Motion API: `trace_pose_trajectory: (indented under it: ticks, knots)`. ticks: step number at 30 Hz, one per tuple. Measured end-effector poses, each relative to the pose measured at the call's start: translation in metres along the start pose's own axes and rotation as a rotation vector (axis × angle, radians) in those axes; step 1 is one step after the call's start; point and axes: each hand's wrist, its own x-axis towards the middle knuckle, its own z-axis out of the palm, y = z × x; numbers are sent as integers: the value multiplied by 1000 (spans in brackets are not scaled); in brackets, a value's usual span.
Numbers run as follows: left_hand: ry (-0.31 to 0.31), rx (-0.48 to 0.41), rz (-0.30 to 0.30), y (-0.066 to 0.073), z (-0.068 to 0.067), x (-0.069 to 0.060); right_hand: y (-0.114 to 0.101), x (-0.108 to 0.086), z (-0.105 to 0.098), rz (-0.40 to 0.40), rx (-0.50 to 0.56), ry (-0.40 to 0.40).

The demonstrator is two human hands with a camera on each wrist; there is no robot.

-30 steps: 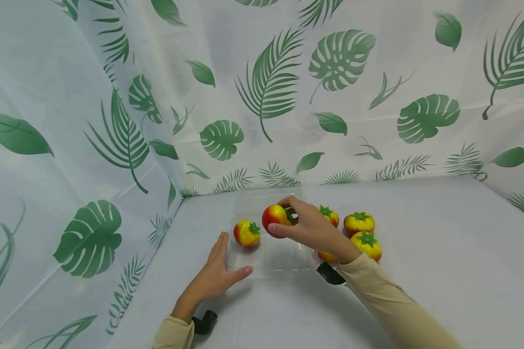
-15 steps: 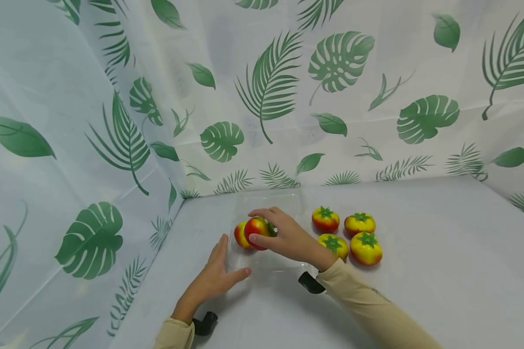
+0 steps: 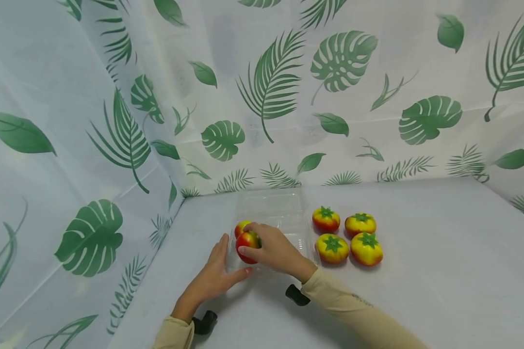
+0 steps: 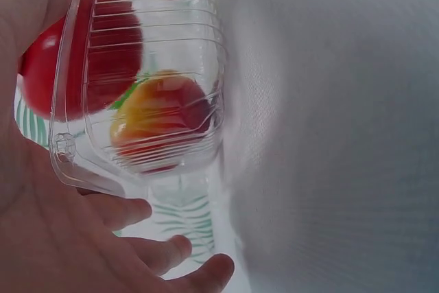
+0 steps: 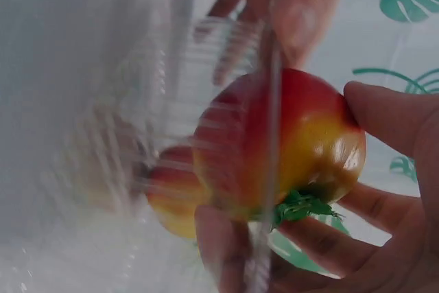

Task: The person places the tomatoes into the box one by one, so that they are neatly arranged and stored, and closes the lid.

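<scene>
A red-and-yellow persimmon [image 3: 246, 248] with a green leafy top sits in the grip of my right hand [image 3: 280, 251], thumb on one side and fingers on the other. It is at the front left of a clear plastic clamshell box [image 3: 290, 224], partly below the rim in the left wrist view. Behind it in the box lies another persimmon [image 4: 163, 118], largely covered by the held one in the head view. My left hand [image 3: 216, 269] is at the box's left side, fingers extended along the wall and thumb by the front corner.
Right of the box, several persimmons [image 3: 332, 248] stand on the white tabletop [image 3: 436, 252], leafy tops up. The box's lid [image 3: 268, 202] lies folded back toward the leaf-patterned curtain [image 3: 279, 97].
My right hand has carried the persimmon leftward, then nearer and down into the box's front left, uncovering the persimmons at right. The left hand has stayed in place.
</scene>
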Motion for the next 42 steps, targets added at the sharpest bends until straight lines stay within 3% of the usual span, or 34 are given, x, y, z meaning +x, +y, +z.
trace_pose_trajectory:
  ticks: [13,26,35,42]
  knots:
    - [-7,2,24,-3,0,1,-1,3,24,161,2,3]
    - [-16,3,4,-2,1,1,-3,-2,23,73,2,-43]
    - [-14,11,2,-2,1,1,-4,-6,13,124,15,-91]
    - [-21,15,-15,0,2,0,-8,-10,-10,130,-33,-50]
